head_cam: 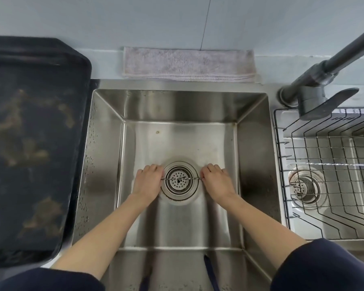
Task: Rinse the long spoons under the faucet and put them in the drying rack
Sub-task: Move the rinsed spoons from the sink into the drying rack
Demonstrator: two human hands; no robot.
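A thin long spoon (pixel 181 179) with a twisted metal stem lies level across the drain strainer (pixel 179 181) at the bottom of the steel sink (pixel 177 106). My left hand (pixel 148 180) grips its left end and my right hand (pixel 215 181) grips its right end; both ends are hidden in my fingers. Another long twisted spoon (pixel 334 164) lies across the black wire drying rack (pixel 328 148) over the right basin. The dark faucet (pixel 324 80) stands at the upper right, its spout leaving the frame; no water is visible.
A large dark baking tray (pixel 29 143) with brownish stains covers the counter on the left. A folded grey towel (pixel 187 64) lies behind the sink against the pale wall. The right basin has its own drain (pixel 304 186) under the rack.
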